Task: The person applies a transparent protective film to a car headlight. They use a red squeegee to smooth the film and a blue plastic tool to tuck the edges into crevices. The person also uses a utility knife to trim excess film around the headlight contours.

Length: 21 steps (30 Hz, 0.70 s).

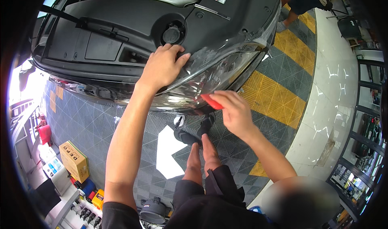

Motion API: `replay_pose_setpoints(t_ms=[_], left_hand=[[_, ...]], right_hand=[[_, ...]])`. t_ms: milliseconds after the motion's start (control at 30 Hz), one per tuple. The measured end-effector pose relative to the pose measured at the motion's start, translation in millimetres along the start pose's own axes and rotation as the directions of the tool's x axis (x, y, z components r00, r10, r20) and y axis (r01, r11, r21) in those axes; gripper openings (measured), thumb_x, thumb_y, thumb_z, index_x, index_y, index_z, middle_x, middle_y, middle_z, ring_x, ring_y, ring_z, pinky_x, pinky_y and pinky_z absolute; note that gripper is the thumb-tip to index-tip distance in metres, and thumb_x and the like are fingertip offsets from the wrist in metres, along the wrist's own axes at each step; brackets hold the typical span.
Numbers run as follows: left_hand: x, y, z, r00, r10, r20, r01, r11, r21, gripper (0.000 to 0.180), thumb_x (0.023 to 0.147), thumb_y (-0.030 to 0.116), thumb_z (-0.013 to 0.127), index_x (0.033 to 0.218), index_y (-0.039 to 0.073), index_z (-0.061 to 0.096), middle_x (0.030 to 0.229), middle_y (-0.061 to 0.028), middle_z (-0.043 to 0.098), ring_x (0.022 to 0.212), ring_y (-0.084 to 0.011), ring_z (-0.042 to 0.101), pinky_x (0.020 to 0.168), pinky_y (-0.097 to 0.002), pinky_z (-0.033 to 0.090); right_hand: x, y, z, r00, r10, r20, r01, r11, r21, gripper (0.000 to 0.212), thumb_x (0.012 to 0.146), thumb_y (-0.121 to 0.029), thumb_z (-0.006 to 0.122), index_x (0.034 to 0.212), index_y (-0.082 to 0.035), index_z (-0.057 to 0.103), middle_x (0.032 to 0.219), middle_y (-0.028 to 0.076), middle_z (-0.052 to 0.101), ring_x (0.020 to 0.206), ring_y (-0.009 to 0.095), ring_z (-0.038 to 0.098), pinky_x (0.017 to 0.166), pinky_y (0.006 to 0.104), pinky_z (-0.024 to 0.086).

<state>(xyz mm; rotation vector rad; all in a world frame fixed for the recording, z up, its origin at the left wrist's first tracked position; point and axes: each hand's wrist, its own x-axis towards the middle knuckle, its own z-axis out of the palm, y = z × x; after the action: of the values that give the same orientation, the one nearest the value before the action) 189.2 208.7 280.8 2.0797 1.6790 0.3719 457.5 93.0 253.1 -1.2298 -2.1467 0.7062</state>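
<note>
A view from above, looking down at the front corner of a dark car (133,31) with its bonnet up. The left hand (161,67) lies flat, palm down and fingers spread, on the top edge of the headlight (210,77), where the clear lens meets the black plastic cover over the engine bay. It grips nothing; it only presses on the car. The right hand (234,112) is just to the right and nearer, its fingers pinched shut on a small red scraper (211,101). The scraper's edge touches the lower front of the headlight lens. The lens looks glossy and streaked with pale smears near its top.

On the black cover, just beyond the left hand, sits a round cap (171,35). A windscreen wiper (81,23) lies across the far left. Below the hands are the person's bare legs and dark shoes (194,132), standing on a grey grid floor (101,124) with yellow striped patches (275,95) to the right. A white patch (167,148) lies on the floor by the feet. At the near left are a yellow cardboard box (74,161) and small tools. At the far right, another person's legs (295,7) show near the car.
</note>
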Motion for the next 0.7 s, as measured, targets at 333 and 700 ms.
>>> replay_pose_setpoints(t_ms=[333,700], left_hand=[[6,1,16,1.000,-0.020,-0.009,0.021,0.988,0.152,0.045,0.096,0.044,0.073,0.109,0.002,0.067,0.097,-0.0149,0.073,0.103,-0.0349,0.068,0.090,-0.0467,0.049],[2,-26,13,0.993,-0.097,0.074,0.109,0.975,-0.194,0.031,0.096,0.038,0.072,0.096,0.007,0.072,0.087,-0.0104,0.071,0.090,-0.0306,0.068,0.083,-0.0434,0.053]], right_hand=[[20,22,87,0.959,-0.269,-0.086,0.223,0.908,-0.355,0.055,0.077,-0.008,0.070,0.131,-0.021,0.073,0.134,0.009,0.063,0.128,0.033,0.058,0.104,0.0505,0.044],[36,54,86,0.946,-0.163,-0.282,0.045,0.923,-0.382,0.054,0.075,-0.001,0.067,0.125,-0.020,0.076,0.128,0.004,0.068,0.125,0.030,0.061,0.098,0.0442,0.046]])
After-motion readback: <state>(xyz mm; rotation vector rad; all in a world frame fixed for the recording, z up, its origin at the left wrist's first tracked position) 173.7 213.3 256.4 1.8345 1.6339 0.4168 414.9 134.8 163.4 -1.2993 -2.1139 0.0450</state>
